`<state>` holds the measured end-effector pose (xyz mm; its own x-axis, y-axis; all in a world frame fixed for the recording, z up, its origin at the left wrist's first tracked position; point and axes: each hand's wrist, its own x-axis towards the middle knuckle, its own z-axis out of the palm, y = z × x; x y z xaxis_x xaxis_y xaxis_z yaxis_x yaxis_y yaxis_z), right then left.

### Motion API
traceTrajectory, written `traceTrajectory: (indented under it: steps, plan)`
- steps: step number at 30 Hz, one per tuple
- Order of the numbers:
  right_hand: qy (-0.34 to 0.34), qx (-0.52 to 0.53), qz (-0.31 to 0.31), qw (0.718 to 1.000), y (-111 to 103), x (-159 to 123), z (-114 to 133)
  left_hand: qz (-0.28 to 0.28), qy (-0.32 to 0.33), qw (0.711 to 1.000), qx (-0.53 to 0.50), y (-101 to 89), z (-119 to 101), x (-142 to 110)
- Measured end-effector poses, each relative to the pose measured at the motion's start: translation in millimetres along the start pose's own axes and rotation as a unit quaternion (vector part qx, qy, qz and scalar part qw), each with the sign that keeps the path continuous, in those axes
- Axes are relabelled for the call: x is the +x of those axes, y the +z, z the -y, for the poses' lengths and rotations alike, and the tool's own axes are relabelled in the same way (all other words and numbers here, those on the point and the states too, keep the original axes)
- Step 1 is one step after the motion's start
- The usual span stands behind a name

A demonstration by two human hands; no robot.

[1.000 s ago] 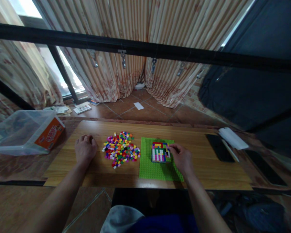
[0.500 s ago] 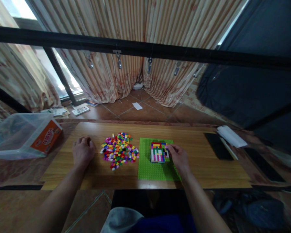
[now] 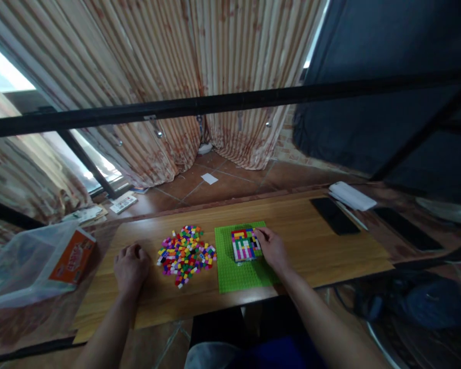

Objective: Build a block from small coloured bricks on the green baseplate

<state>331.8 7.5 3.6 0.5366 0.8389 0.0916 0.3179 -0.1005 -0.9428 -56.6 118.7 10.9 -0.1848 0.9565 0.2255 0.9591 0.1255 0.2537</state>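
On the wooden table, a bright green studded baseplate carries a small block of colourful toy bricks, with white and pink stripes at its near side and red and yellow bricks at its far side. My right hand is at the block's right edge, thumb and fingers pinched together; whatever they hold is too small to make out. Left of the baseplate lies a loose heap of small toy bricks in many colours. Beyond the heap's left side, my left hand rests on the tabletop with its fingers curled in, nothing visible in them.
A clear plastic box with an orange label stands at the left end. Toward the right end of the table lies a black flat object, beside a white object. A dark metal bar crosses beyond the table.
The camera view has tilted and shifted, so the table appears slanted and lower on the left. Both hands keep about the same places by the heap and the brick block.
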Motion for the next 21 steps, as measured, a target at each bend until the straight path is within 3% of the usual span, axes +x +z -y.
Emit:
traceTrajectory:
  steps: [7,9,12,14,16,21]
  plan:
    - [0.037,0.109,-0.019,0.993,-9,-3,-9,0.022,-0.013,0.999,-0.041,-8.2,5,5]
    - [0.034,0.13,-0.039,0.99,-23,-6,-16,0.02,-0.027,0.998,-0.057,-12.2,7,7]
    - [-0.001,0.066,-0.06,0.996,-54,-8,-29,-0.003,-0.032,0.998,-0.057,-18.6,-3,4]
    - [-0.031,-0.017,-0.065,0.997,-76,-6,-40,-0.018,0.003,0.998,-0.06,-21.0,-24,-7]
    - [-0.055,-0.087,-0.085,0.991,-94,-1,-50,-0.022,0.09,0.992,-0.081,-20.5,-57,-27]
    - [-0.1,-0.169,-0.092,0.976,-109,11,-66,0.009,0.319,0.939,-0.127,-7.5,-167,-100]
